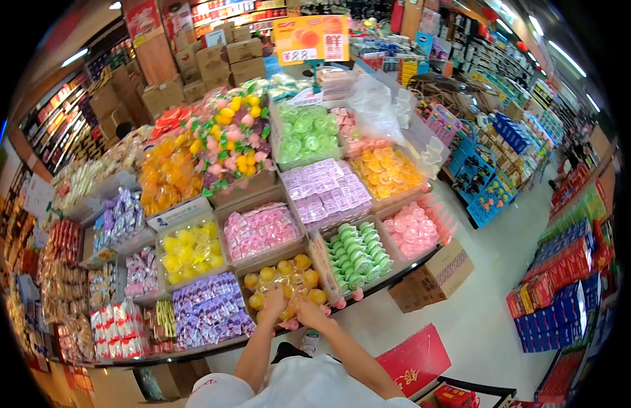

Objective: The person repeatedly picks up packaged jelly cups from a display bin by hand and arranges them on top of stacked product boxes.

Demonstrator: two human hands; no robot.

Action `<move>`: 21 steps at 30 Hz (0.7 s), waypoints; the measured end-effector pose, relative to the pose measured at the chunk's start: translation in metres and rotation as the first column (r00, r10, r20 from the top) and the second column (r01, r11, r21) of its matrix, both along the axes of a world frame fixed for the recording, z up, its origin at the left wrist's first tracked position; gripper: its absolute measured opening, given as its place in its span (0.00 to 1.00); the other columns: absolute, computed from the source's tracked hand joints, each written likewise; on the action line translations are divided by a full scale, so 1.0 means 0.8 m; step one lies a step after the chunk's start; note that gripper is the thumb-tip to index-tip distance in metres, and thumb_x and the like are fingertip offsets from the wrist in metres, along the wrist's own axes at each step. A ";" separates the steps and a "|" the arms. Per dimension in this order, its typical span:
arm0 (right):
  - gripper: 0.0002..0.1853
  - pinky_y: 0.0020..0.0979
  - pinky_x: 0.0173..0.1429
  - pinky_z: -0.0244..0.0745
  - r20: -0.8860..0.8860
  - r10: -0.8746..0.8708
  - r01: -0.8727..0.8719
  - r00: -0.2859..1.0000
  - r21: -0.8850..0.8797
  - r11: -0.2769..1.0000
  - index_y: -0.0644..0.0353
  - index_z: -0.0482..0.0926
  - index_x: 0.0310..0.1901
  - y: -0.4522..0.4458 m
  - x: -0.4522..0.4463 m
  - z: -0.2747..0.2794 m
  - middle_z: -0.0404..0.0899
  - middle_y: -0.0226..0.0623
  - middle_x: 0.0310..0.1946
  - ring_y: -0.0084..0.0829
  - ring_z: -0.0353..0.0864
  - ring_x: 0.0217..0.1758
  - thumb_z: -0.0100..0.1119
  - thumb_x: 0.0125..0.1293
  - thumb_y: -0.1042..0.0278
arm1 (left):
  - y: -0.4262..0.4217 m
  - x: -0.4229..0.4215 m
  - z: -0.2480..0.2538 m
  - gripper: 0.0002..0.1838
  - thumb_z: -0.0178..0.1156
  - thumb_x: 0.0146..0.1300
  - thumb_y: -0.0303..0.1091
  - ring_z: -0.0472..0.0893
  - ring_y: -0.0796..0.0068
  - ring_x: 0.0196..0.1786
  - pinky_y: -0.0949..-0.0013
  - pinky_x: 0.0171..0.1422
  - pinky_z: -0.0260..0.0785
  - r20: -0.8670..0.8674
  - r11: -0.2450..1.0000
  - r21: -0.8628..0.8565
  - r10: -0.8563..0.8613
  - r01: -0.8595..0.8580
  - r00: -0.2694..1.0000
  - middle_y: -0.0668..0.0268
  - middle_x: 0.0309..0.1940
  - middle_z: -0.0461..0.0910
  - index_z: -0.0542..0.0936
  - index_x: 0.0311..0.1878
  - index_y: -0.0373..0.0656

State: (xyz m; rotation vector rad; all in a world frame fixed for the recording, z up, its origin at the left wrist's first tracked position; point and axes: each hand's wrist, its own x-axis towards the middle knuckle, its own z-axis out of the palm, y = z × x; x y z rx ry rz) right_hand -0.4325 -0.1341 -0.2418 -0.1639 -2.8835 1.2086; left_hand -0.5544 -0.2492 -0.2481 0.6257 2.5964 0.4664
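Observation:
My left hand [273,300] reaches down into a bin of round yellow-orange sweets [303,262] in clear packaging, at the front edge of the display. Its fingers look curled in among the sweets, and what they grip is hidden. Close beside it, my right hand [310,312] is over the same bin's front right part, fingers also bent down onto the sweets. Clear wrapping shows between the two hands. Purple packets [210,309] fill the section on the left, and green-and-white round packs [357,255] stand in rows in the bin on the right.
Further bins hold yellow sweets [191,250], pink packets [260,231], lilac packs [326,192] and pink rounds [412,229]. A price sign [311,39] stands above. A cardboard box [432,277] sits on the floor at right; a red board [416,360] is near my right side.

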 end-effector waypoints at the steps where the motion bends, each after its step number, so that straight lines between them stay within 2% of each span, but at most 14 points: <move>1: 0.28 0.51 0.55 0.74 -0.050 -0.063 0.061 0.997 -0.044 0.997 0.72 0.63 0.66 0.000 0.010 0.012 0.76 0.67 0.47 0.62 0.77 0.52 0.53 0.63 0.74 | 0.004 0.007 0.026 0.32 0.68 0.58 0.39 0.78 0.42 0.57 0.48 0.57 0.73 -0.004 0.998 0.016 -0.056 0.056 0.998 0.45 0.57 0.75 0.69 0.65 0.44; 2: 0.31 0.51 0.56 0.74 -0.097 -0.130 0.121 0.987 -0.090 0.989 0.73 0.59 0.68 0.000 0.021 0.024 0.76 0.67 0.48 0.62 0.77 0.53 0.53 0.64 0.74 | 0.007 0.016 0.054 0.32 0.68 0.59 0.39 0.79 0.44 0.56 0.49 0.57 0.73 -0.007 0.993 0.031 -0.113 0.114 0.994 0.46 0.56 0.76 0.70 0.65 0.44; 3: 0.34 0.49 0.60 0.72 -0.104 -0.125 0.109 0.987 -0.152 0.982 0.72 0.57 0.70 0.004 0.028 0.041 0.70 0.67 0.56 0.62 0.74 0.57 0.56 0.63 0.76 | 0.011 0.025 0.081 0.31 0.67 0.59 0.40 0.79 0.46 0.56 0.49 0.57 0.73 -0.012 0.984 0.046 -0.174 0.175 0.985 0.46 0.55 0.77 0.70 0.65 0.45; 6: 0.37 0.48 0.63 0.71 -0.163 -0.240 0.197 0.957 -0.241 0.950 0.68 0.56 0.71 0.012 0.067 0.096 0.69 0.64 0.58 0.62 0.72 0.59 0.59 0.61 0.77 | 0.026 0.042 0.130 0.30 0.65 0.62 0.43 0.80 0.46 0.55 0.49 0.55 0.74 -0.037 0.921 0.179 -0.346 0.346 0.938 0.44 0.55 0.78 0.70 0.65 0.43; 7: 0.40 0.45 0.60 0.74 -0.200 -0.289 0.231 0.936 -0.268 0.935 0.61 0.58 0.72 0.018 0.074 0.073 0.66 0.59 0.61 0.58 0.74 0.60 0.66 0.60 0.73 | 0.029 0.053 0.145 0.30 0.64 0.63 0.44 0.80 0.46 0.55 0.49 0.55 0.74 -0.038 0.886 0.235 -0.403 0.400 0.915 0.42 0.56 0.77 0.70 0.65 0.43; 9: 0.39 0.43 0.64 0.72 -0.185 -0.391 0.321 0.902 -0.322 0.891 0.60 0.60 0.71 0.030 0.111 0.091 0.65 0.56 0.63 0.55 0.72 0.63 0.68 0.59 0.72 | 0.062 0.093 0.242 0.29 0.63 0.65 0.47 0.81 0.47 0.55 0.52 0.55 0.74 0.248 0.901 0.175 -0.431 0.398 0.867 0.42 0.54 0.77 0.71 0.63 0.40; 10: 0.39 0.42 0.65 0.71 -0.178 -0.439 0.360 0.881 -0.350 0.865 0.60 0.61 0.70 0.032 0.133 0.109 0.65 0.55 0.64 0.53 0.71 0.64 0.68 0.59 0.71 | 0.078 0.106 0.270 0.28 0.63 0.66 0.48 0.81 0.47 0.54 0.54 0.55 0.74 0.383 0.906 0.132 -0.421 0.402 0.822 0.41 0.54 0.78 0.72 0.62 0.39; 11: 0.39 0.44 0.70 0.66 -0.330 -0.475 0.400 0.816 -0.270 0.876 0.60 0.60 0.71 0.038 0.156 0.129 0.64 0.56 0.64 0.55 0.66 0.69 0.67 0.59 0.71 | 0.082 0.115 0.227 0.30 0.62 0.67 0.51 0.81 0.51 0.54 0.58 0.55 0.74 0.331 0.852 0.263 -0.520 0.452 0.787 0.43 0.52 0.78 0.72 0.60 0.36; 12: 0.39 0.43 0.71 0.66 -0.302 -0.525 0.451 0.796 -0.285 0.846 0.60 0.60 0.71 0.044 0.180 0.134 0.64 0.55 0.64 0.55 0.66 0.69 0.67 0.59 0.71 | 0.085 0.124 0.185 0.31 0.61 0.67 0.53 0.81 0.56 0.54 0.62 0.54 0.74 0.265 0.776 0.384 -0.611 0.499 0.746 0.45 0.51 0.79 0.72 0.59 0.33; 14: 0.39 0.42 0.72 0.66 -0.242 -0.623 0.547 0.744 -0.315 0.775 0.60 0.60 0.71 0.045 0.231 0.133 0.64 0.54 0.66 0.54 0.65 0.70 0.68 0.59 0.71 | 0.116 0.169 0.183 0.34 0.61 0.68 0.56 0.81 0.61 0.54 0.65 0.54 0.74 0.193 0.619 0.593 -0.730 0.515 0.656 0.48 0.49 0.80 0.71 0.58 0.30; 15: 0.40 0.42 0.71 0.67 -0.225 -0.682 0.611 0.696 -0.314 0.727 0.60 0.60 0.71 0.045 0.256 0.134 0.66 0.52 0.65 0.51 0.68 0.69 0.69 0.58 0.70 | 0.130 0.186 0.192 0.34 0.61 0.68 0.54 0.80 0.65 0.53 0.65 0.56 0.73 0.331 0.652 0.491 -0.753 0.578 0.569 0.53 0.49 0.80 0.70 0.59 0.30; 16: 0.40 0.41 0.70 0.68 -0.193 -0.757 0.649 0.624 -0.410 0.640 0.60 0.61 0.70 0.040 0.280 0.131 0.68 0.51 0.64 0.49 0.70 0.68 0.70 0.58 0.70 | 0.140 0.200 0.135 0.33 0.62 0.68 0.52 0.80 0.66 0.53 0.66 0.58 0.73 0.382 0.626 0.560 -0.776 0.543 0.501 0.53 0.50 0.80 0.69 0.60 0.30; 18: 0.39 0.40 0.70 0.69 -0.111 -0.876 0.682 0.469 -0.585 0.439 0.61 0.61 0.69 0.026 0.325 0.125 0.70 0.51 0.63 0.46 0.73 0.66 0.71 0.58 0.70 | 0.160 0.243 0.139 0.31 0.66 0.67 0.44 0.79 0.69 0.55 0.67 0.60 0.73 0.631 0.699 0.591 -0.711 0.403 0.309 0.54 0.52 0.79 0.67 0.61 0.32; 21: 0.36 0.39 0.66 0.72 -0.084 -0.952 0.797 0.294 -0.529 0.293 0.62 0.64 0.67 0.007 0.383 0.131 0.73 0.50 0.60 0.43 0.76 0.62 0.71 0.58 0.71 | 0.177 0.298 0.120 0.31 0.69 0.65 0.36 0.78 0.70 0.58 0.67 0.62 0.73 0.630 0.622 0.693 -0.768 0.363 0.114 0.56 0.55 0.76 0.64 0.62 0.34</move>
